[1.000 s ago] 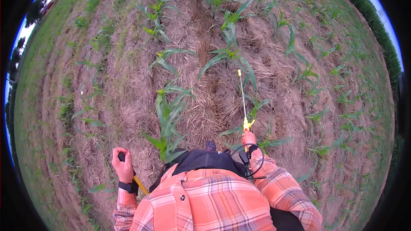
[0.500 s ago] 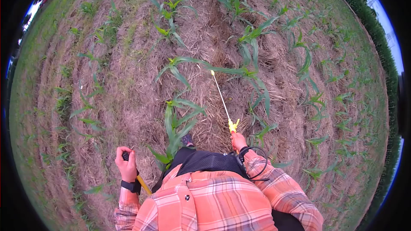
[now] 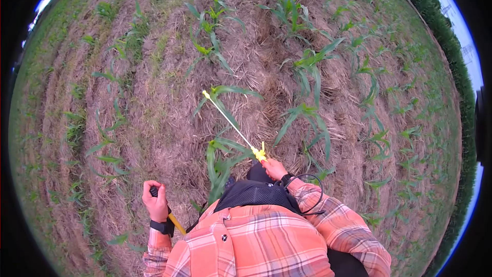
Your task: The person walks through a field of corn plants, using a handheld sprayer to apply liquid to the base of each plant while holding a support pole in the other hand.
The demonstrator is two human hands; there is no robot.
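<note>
Straw-littered field (image 3: 159,138) with rows of young green plants (image 3: 307,109), a hedge (image 3: 451,38) along the right edge.
The right hand (image 3: 274,169), before the waist, wraps the yellow handle (image 3: 260,153) of a sprayer wand (image 3: 230,122) slanting forward-left, its tip (image 3: 206,94) by a leaf (image 3: 233,90); the left hand (image 3: 156,203), out to the side, curls around a yellow lever's (image 3: 177,223) black grip (image 3: 154,191).

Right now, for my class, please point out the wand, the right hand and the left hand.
Wand (image 3: 231,123), head view: middle of the thin rod.
Right hand (image 3: 275,169), head view: back of it.
Left hand (image 3: 156,205), head view: middle of it.
</note>
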